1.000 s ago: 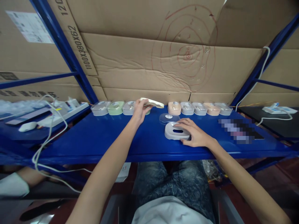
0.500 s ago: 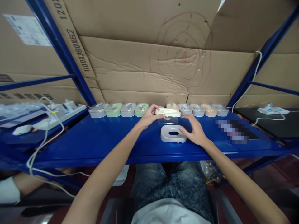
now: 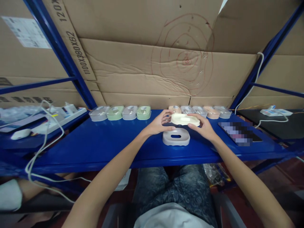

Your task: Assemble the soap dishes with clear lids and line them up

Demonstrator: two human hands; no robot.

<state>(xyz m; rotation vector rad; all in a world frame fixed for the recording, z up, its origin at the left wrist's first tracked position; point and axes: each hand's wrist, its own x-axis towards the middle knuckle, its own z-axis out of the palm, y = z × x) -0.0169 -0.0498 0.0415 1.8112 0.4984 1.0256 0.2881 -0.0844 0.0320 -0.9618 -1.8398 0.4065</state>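
Observation:
Both my hands hold a cream plastic tray insert [image 3: 183, 119] just above a grey soap-dish base [image 3: 176, 138] that rests on the blue shelf [image 3: 114, 142]. My left hand [image 3: 158, 123] grips the insert's left end and my right hand [image 3: 204, 126] grips its right end. The insert hovers level, apart from the base. A row of closed pastel boxes lines the back: grey and green ones [image 3: 120, 112] on the left, peach and grey ones [image 3: 206, 111] on the right.
A cardboard wall [image 3: 147, 63] backs the shelf between blue uprights. White cables and a power strip [image 3: 59, 114] lie at left. A blurred flat item [image 3: 239, 133] lies at right, another power strip [image 3: 275, 112] beyond it. A person's limb [image 3: 14, 193] shows low left.
My left hand carried the cream insert from the back row rightward over the grey base. My right hand left the base and took the insert's right end.

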